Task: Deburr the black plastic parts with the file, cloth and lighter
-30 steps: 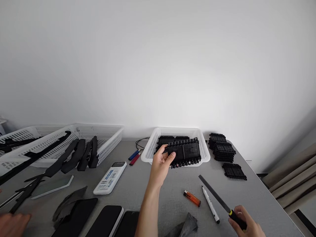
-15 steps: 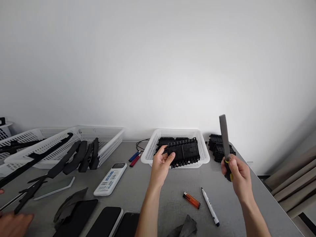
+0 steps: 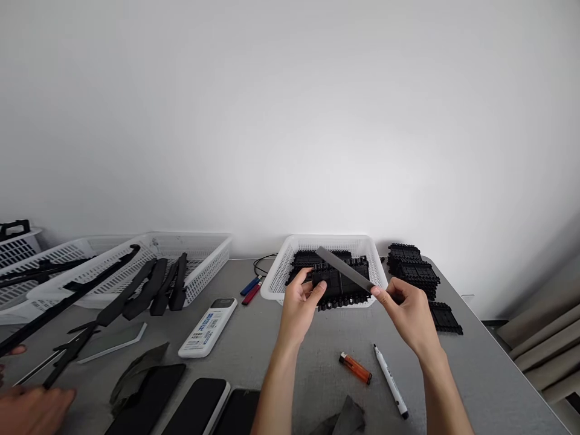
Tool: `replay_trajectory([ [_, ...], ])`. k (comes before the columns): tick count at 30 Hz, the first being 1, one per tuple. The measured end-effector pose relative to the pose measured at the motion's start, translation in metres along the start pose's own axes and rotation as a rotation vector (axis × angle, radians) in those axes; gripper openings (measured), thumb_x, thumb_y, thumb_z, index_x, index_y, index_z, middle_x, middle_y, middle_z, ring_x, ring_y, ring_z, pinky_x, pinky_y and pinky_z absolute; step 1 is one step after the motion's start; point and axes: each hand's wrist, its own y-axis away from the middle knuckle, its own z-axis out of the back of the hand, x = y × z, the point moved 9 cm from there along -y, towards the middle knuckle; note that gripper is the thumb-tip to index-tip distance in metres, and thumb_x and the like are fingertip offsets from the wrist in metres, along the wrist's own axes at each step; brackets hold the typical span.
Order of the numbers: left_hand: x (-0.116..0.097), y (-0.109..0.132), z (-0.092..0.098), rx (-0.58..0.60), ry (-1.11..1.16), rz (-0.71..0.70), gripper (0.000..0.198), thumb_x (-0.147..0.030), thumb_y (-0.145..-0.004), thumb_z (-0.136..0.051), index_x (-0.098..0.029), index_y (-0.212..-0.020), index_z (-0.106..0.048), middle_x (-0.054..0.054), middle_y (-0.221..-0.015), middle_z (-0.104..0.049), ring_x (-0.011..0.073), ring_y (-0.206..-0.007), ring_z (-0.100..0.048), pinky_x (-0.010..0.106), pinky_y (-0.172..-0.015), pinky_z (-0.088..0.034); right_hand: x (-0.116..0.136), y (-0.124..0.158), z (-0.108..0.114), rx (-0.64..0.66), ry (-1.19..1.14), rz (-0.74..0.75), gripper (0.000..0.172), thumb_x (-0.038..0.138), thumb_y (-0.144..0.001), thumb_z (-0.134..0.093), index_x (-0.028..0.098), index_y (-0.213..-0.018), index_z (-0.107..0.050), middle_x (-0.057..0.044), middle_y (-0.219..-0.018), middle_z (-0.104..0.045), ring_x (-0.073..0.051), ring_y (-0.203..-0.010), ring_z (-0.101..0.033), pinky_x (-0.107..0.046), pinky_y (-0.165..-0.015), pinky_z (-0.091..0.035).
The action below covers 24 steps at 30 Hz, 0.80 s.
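My left hand (image 3: 302, 299) grips a flat black plastic part (image 3: 333, 295) by its left end, thumb on its face; toothed edges run along both long sides. In my right hand (image 3: 408, 308) is a flat metal file (image 3: 347, 270), its handle hidden in closed fingers. The file's blade slants up to the left across the part; whether it touches cannot be told. Behind the part stands a white basket (image 3: 272, 284) with similar black parts (image 3: 302, 258) in it. To the right of it, more black parts (image 3: 414, 273) are stacked, and a single one (image 3: 446, 318) lies beside my right hand.
On the table are an orange lighter (image 3: 356, 368), a white marker (image 3: 390, 380), a white power bank (image 3: 208, 328), phones (image 3: 196, 408) and grey cloth (image 3: 347, 417). Baskets (image 3: 208, 266) with long black parts stand left. Another person's hand (image 3: 38, 409) is at lower left.
My right hand has moved left and tipped the file from upright to slanting across the black part. My left hand still holds the part, nearly in place.
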Motion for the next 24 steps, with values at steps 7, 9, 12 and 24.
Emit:
replay_trajectory([
  [7,-0.005,-0.001,-0.007,0.104,0.029,-0.109,0.052,-0.046,-0.079,-0.072,-0.016,-0.121,-0.063,0.007,-0.085,-0.074,0.0227,-0.088,-0.069,0.031,-0.081,-0.051,0.005,-0.005,-0.007,-0.028,0.231,0.022,0.059,0.076,-0.077,-0.059,0.022,-0.063,-0.039,0.003,-0.055,-0.046,-0.012,-0.052,-0.034,-0.023,-0.046,-0.022],
  [9,-0.004,-0.002,-0.009,0.126,0.036,-0.126,0.048,-0.045,-0.080,-0.072,-0.016,-0.118,-0.065,0.004,-0.078,-0.072,0.0209,-0.083,-0.067,0.028,-0.078,-0.050,0.009,-0.003,-0.009,-0.043,0.264,0.048,0.060,0.077,-0.077,-0.059,0.023,-0.063,-0.039,0.003,-0.055,-0.048,-0.012,-0.051,-0.036,-0.023,-0.045,-0.023],
  [12,-0.001,-0.001,-0.008,0.117,0.040,-0.120,0.045,-0.043,-0.079,-0.073,-0.016,-0.113,-0.066,0.001,-0.066,-0.067,0.0186,-0.074,-0.064,0.025,-0.071,-0.047,0.013,-0.002,-0.011,-0.068,0.289,0.074,0.060,0.077,-0.077,-0.058,0.023,-0.062,-0.039,0.003,-0.054,-0.047,-0.012,-0.050,-0.037,-0.023,-0.045,-0.023],
  [24,0.002,-0.004,0.004,0.014,-0.010,-0.032,0.068,-0.048,-0.071,-0.077,-0.012,-0.127,-0.061,-0.008,-0.049,-0.045,0.0114,-0.049,-0.044,0.024,-0.054,-0.037,-0.006,-0.009,0.006,-0.110,0.220,0.038,0.060,0.076,-0.078,-0.059,0.023,-0.061,-0.037,0.003,-0.053,-0.044,-0.011,-0.048,-0.034,-0.023,-0.042,-0.020],
])
